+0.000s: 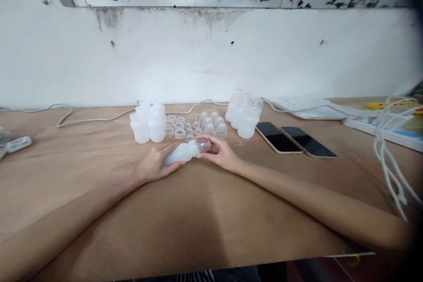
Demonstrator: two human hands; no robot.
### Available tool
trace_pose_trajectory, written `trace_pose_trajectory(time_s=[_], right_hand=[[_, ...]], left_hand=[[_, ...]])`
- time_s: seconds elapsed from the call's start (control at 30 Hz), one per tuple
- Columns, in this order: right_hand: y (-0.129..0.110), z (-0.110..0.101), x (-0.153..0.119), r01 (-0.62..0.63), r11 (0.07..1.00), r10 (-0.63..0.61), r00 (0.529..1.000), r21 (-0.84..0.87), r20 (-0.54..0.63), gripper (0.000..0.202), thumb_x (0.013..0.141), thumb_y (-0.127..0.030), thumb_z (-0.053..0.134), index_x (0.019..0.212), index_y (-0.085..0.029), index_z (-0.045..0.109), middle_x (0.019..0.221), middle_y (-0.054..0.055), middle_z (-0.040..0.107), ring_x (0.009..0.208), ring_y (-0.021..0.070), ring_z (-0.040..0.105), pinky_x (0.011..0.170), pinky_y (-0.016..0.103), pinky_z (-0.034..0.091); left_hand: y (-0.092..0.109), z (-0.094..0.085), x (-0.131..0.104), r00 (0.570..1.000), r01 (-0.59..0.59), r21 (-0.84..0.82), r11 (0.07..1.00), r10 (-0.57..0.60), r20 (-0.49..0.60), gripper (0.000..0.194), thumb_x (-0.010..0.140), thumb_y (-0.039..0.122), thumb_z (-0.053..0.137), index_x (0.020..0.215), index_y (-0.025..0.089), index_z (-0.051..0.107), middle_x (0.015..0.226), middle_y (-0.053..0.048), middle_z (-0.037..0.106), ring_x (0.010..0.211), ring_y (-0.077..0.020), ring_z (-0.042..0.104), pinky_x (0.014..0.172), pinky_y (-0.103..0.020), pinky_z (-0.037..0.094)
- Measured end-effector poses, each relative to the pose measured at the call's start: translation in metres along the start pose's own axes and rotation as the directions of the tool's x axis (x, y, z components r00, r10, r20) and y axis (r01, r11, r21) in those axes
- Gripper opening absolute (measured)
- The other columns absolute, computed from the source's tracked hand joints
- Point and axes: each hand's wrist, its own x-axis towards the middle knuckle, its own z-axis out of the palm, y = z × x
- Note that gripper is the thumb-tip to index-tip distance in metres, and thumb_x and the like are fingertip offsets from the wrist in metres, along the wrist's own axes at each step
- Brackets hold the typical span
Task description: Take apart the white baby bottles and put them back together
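A milky white baby bottle (180,153) lies tilted between my hands, its clear cap (202,145) pointing right. Around the bottle's base wraps my left hand (157,161). My right hand (220,152) has its thumb and fingers about the capped end. Just behind are white bottle rings (179,133), clear nipples (189,131) and clear domed caps (220,130), in small groups. Uncapped bottles (141,128) stand together at the back left. Capped bottles (247,125) are grouped at the back right.
Two phones (279,137) lie on the wooden table (158,220) to the right. Beyond them are a white power strip (390,132), looped white cables (385,158) and a plastic bag (307,109). A thin cord runs along the wall. A white plug-like object (19,144) lies far left.
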Motion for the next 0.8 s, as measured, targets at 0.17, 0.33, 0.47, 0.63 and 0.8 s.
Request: trace_pose_trajectory(time_s=[0.17, 0.33, 0.47, 0.63, 0.8], right_hand=[[-0.008, -0.003, 0.001, 0.03, 0.997, -0.028, 0.999, -0.077, 0.027, 0.04, 0.066, -0.031, 0.064, 0.102, -0.023, 0.049, 0.102, 0.004, 0.052, 0.093, 0.0181, 0.051, 0.081, 0.035, 0.043], [-0.021, -0.003, 0.002, 0.095, 0.961, -0.076, 0.994, -0.258, 0.084, 0.038, 0.07, -0.033, 0.06, 0.104, -0.024, 0.046, 0.104, 0.005, 0.051, 0.095, 0.0194, 0.049, 0.079, 0.035, 0.043], [-0.054, -0.012, 0.008, 0.187, 0.891, -0.179, 0.982, -0.415, 0.059, 0.046, 0.07, -0.035, 0.058, 0.111, -0.024, 0.04, 0.108, 0.007, 0.048, 0.091, 0.0214, 0.05, 0.076, 0.036, 0.043], [-0.111, -0.069, 0.011, -0.174, 0.641, -0.024, 0.969, -0.747, -0.246, 0.047, 0.069, -0.044, 0.055, 0.106, -0.019, 0.042, 0.082, 0.007, 0.054, 0.072, 0.022, 0.053, 0.062, 0.036, 0.043], [-0.1, -0.129, -0.005, -0.509, 0.066, 0.286, 0.834, -0.858, -0.472, 0.045, 0.069, -0.051, 0.049, 0.094, -0.014, 0.047, 0.073, 0.011, 0.055, 0.063, 0.0241, 0.053, 0.049, 0.034, 0.04]], left_hand=[[0.001, 0.001, -0.002, 0.995, 0.098, -0.113, 0.989, -0.097, 0.013, 0.045, 0.072, 0.044, 0.051, 0.112, 0.024, 0.047, 0.103, -0.003, 0.06, 0.087, -0.0207, 0.058, 0.075, -0.033, 0.048], [0.002, 0.001, -0.001, 0.997, 0.078, -0.158, 0.984, -0.076, 0.019, 0.045, 0.072, 0.042, 0.052, 0.111, 0.02, 0.048, 0.103, -0.004, 0.06, 0.089, -0.0213, 0.057, 0.077, -0.033, 0.046], [0.0, 0.003, 0.001, 0.997, 0.02, -0.128, 0.992, -0.029, -0.067, 0.061, 0.071, 0.043, 0.053, 0.123, 0.019, 0.033, 0.119, -0.009, 0.049, 0.104, -0.0243, 0.048, 0.085, -0.037, 0.042], [-0.003, 0.005, 0.0, 0.99, 0.035, -0.184, 0.982, -0.058, -0.125, 0.055, 0.075, 0.035, 0.048, 0.124, 0.019, 0.027, 0.118, -0.012, 0.046, 0.099, -0.0202, 0.049, 0.072, -0.031, 0.047], [-0.001, 0.005, -0.001, 0.995, 0.003, -0.153, 0.988, -0.019, -0.102, 0.041, 0.078, 0.03, 0.044, 0.116, 0.019, 0.036, 0.099, -0.007, 0.055, 0.087, -0.0155, 0.053, 0.068, -0.027, 0.046]])
